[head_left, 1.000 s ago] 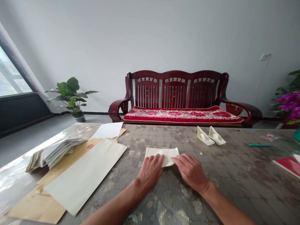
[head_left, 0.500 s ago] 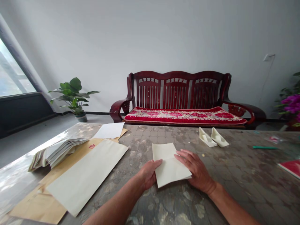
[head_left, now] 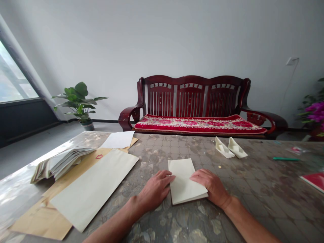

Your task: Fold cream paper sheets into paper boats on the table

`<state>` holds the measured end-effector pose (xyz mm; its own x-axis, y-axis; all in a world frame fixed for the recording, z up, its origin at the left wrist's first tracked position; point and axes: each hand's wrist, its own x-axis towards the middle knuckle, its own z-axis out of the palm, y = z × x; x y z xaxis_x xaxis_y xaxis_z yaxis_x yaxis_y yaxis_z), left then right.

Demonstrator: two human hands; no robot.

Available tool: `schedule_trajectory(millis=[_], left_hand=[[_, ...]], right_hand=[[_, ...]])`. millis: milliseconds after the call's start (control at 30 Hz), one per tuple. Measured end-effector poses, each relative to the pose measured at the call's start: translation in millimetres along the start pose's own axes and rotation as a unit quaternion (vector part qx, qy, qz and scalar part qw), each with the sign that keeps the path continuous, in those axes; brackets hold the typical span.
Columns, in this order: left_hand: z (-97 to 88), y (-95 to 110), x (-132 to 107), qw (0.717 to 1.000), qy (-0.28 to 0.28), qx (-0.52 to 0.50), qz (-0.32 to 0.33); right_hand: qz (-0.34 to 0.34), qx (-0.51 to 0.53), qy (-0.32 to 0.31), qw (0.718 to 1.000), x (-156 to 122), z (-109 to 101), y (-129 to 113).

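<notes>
A folded sheet of cream paper (head_left: 182, 184) lies on the table in front of me, its layers slightly apart at the lower right corner. Palm down, my left hand (head_left: 157, 189) rests at its left edge, fingers stretched out and fingertips just over the paper. My right hand (head_left: 212, 185) is closed about the right edge with bent fingers; its underside is hidden. Beyond the right hand stand two folded paper boats (head_left: 224, 151), side by side.
At left, a large cream sheet (head_left: 97, 189) lies over brown envelopes (head_left: 42, 221), beside a fanned stack of papers (head_left: 64, 163) and a white sheet (head_left: 117, 139). A green pen (head_left: 286, 158) and a red booklet (head_left: 315, 181) are at right. A wooden bench (head_left: 191, 98) stands behind the table.
The folded paper has come down flat and slightly nearer. My left hand has turned from gripping its edge, thumb on top, to palm down. My right fingers have drawn back toward the right edge.
</notes>
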<state>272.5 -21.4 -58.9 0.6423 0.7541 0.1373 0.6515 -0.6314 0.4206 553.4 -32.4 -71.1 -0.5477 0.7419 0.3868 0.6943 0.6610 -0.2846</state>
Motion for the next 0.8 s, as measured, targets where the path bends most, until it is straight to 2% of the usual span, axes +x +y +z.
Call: schedule_trajectory(millis=[167, 267, 400, 533, 700, 800], left_hand=[[-3.8, 6.1, 8.2, 0.997, -0.012, 0.025, 0.066], [-4.4, 3.7, 12.5, 0.998, -0.002, -0.003, 0.061], [7.4, 2.6, 17.6, 0.997, 0.042, -0.056, -0.015], [17.9, 6.3, 23.3, 0.992, 0.081, -0.046, -0.086], [18.1, 11.0, 29.1, 0.98, 0.076, -0.01, -0.183], [16.5, 13.6, 30.4, 0.977, 0.063, 0.002, -0.206]], right_hand=[[0.022, 0.026, 0.004, 0.999, -2.3, 3.1, 8.1], [0.043, 0.04, 0.016, 0.998, -1.5, 5.1, 10.9], [0.095, 0.043, 0.012, 0.995, 4.5, 4.8, 8.9], [0.181, 0.013, 0.019, 0.983, 11.1, 8.0, 9.9], [0.22, 0.002, 0.022, 0.975, 12.7, 15.8, 15.2], [0.243, -0.026, 0.019, 0.97, 11.4, 18.4, 15.3]])
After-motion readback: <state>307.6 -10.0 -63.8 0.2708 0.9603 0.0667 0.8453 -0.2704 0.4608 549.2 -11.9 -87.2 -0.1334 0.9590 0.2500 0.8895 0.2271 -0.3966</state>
